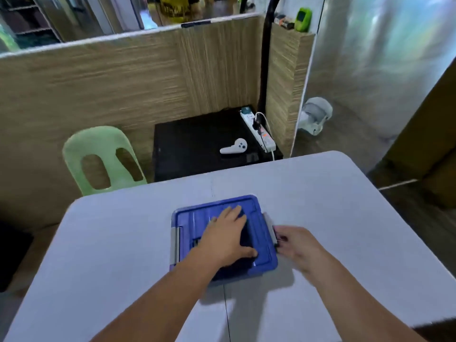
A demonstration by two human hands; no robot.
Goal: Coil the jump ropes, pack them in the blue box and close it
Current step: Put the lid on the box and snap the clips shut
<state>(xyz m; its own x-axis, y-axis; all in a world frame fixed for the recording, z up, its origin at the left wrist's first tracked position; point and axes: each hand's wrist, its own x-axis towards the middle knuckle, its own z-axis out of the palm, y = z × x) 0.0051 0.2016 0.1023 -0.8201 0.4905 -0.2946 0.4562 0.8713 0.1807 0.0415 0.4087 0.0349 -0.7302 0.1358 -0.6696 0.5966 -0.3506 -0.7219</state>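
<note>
1. The blue rectangular plastic box (pixel 263 253) sits near the middle of the pale grey tabletop (pixel 345 218), with its blue ribbed lid (pixel 192 219) lying on top, so the inside is hidden
2. The left hand (pixel 227 235) lies palm down on the lid, fingers straight and close together and pointing away from the person, the thumb spread out to the right; it presses on the lid and grasps nothing
3. The right hand (pixel 296 245) is at the box's right edge, its fingers curled in and gripping the right-side grey latch (pixel 270 225); this hand is blurred, so the exact finger placement cannot be made out
4. The left-side grey latch (pixel 174 243) lies flat against the box's left wall, with no hand on it
5. Beyond the table's far edge stands a pale green plastic chair (pixel 98 154) on the left and a low black cabinet (pixel 192 144) beside it
6. On the cabinet lie a white handheld controller (pixel 233 146) and, near its right edge, a white power strip (pixel 257 130) with cables plugged in
7. A wood-grain partition wall (pixel 111 82) runs behind the chair and the cabinet
</note>
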